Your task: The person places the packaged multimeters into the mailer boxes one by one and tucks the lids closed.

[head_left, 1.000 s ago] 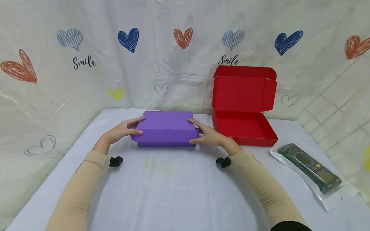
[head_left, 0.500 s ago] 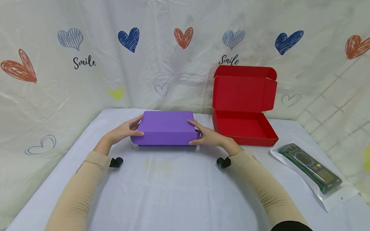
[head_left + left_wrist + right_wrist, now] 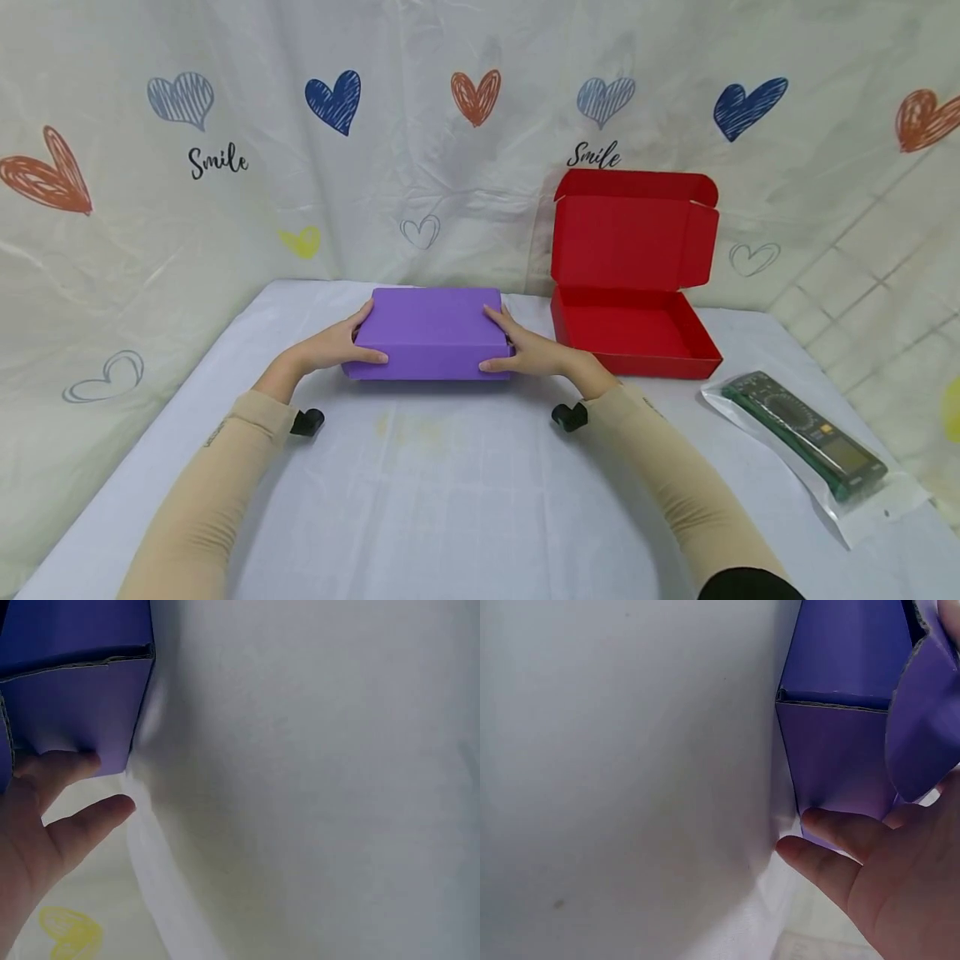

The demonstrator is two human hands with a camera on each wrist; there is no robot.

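A purple cardboard box lies on the white cloth with its lid down, its front flap covering the front side. My left hand grips its left end, thumb on the front flap and fingers along the end. At the right end my right hand holds it likewise, thumb pressed on the front and index fingertip on the lid's edge. In the right wrist view, a rounded purple flap stands out beside that hand. The left wrist view shows fingertips against the box's end wall.
To the right, a red box stands with its lid raised against the patterned backdrop. A green and black multimeter in a clear plastic bag lies nearer on the right. White cloth covers the table.
Both thumbs have slid inward along the box's front. The lid's front flap has come down, and the flap jutting at the right end has moved in. Red box and multimeter stay put.
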